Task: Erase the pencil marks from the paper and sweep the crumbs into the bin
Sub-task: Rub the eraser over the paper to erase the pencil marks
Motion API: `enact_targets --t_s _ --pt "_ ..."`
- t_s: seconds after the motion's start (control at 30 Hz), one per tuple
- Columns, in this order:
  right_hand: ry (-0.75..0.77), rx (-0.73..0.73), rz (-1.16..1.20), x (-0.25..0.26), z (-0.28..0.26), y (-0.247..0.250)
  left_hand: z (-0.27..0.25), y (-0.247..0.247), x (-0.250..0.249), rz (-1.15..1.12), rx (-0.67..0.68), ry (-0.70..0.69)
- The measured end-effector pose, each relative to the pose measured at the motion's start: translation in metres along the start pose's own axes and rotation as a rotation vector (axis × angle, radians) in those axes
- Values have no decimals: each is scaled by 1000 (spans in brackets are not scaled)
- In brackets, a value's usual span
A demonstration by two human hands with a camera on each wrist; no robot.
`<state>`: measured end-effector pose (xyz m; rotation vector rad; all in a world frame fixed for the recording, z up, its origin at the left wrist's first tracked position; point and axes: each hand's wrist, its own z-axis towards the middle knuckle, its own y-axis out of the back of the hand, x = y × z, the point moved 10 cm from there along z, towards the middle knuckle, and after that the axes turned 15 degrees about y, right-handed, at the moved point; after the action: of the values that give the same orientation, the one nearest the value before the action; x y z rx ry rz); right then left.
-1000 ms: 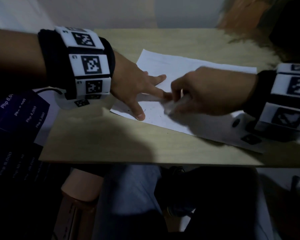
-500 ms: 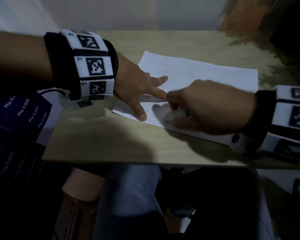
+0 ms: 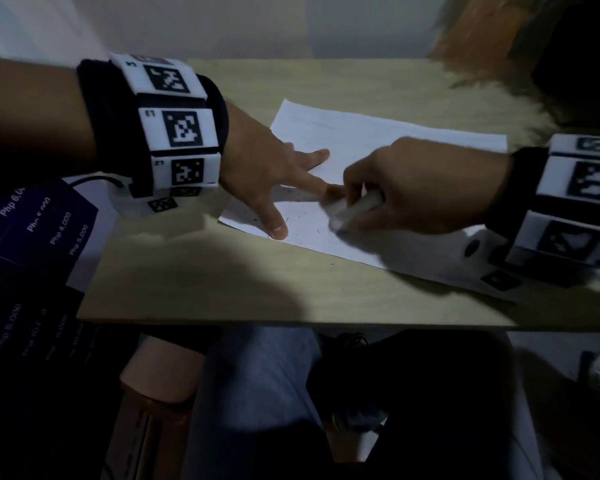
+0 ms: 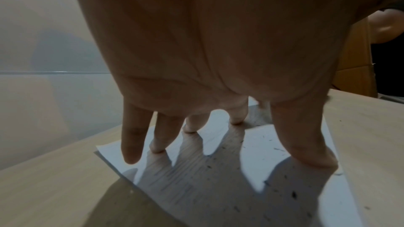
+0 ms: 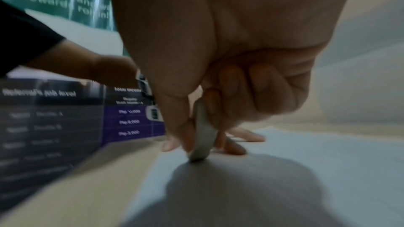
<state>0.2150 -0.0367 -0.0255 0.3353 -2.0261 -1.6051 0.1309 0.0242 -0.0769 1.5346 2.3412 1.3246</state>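
A white sheet of paper (image 3: pixel 378 143) lies on the light wooden table (image 3: pixel 222 278). My left hand (image 3: pixel 284 181) presses its spread, straight fingers on the sheet's near left corner; the left wrist view shows the fingertips (image 4: pixel 314 160) on the paper (image 4: pixel 218 187). My right hand (image 3: pixel 413 192) pinches a white eraser (image 3: pixel 354 207) between thumb and fingers, its tip on the paper just right of the left index finger. In the right wrist view the eraser (image 5: pixel 202 142) touches the paper (image 5: pixel 306 170). Dark eraser crumbs (image 3: pixel 302 220) lie scattered near the left thumb, and more crumbs (image 4: pixel 292 194) show close up.
A dark printed poster (image 3: pixel 32 254) with prices hangs left of the table. The table's front edge (image 3: pixel 291 323) runs just above my lap. A wooden stool or chair part (image 3: pixel 153 393) stands below at the left. No bin is in view.
The right hand has rubbed the eraser back and forth: first toward the near edge, now back up to the left index fingertip. The left hand has held the paper in place.
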Motion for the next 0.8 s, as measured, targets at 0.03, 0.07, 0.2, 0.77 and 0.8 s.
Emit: enact_targets --t_s 0.03,0.07,0.2,0.77,0.8 --pt "-23 -30 -38 -5 0 4 0 0 0 3 1 -1" --pt "-28 -49 -110 -3 -1 6 0 0 -1 4 -1 -3" --pt "116 -10 -175 36 -4 -10 -1 1 -3 -7 0 -20" --pt "-11 -14 -211 1 -2 6 1 0 0 11 -10 -4" --pt "25 1 -251 11 -5 1 0 0 0 4 -7 -10"
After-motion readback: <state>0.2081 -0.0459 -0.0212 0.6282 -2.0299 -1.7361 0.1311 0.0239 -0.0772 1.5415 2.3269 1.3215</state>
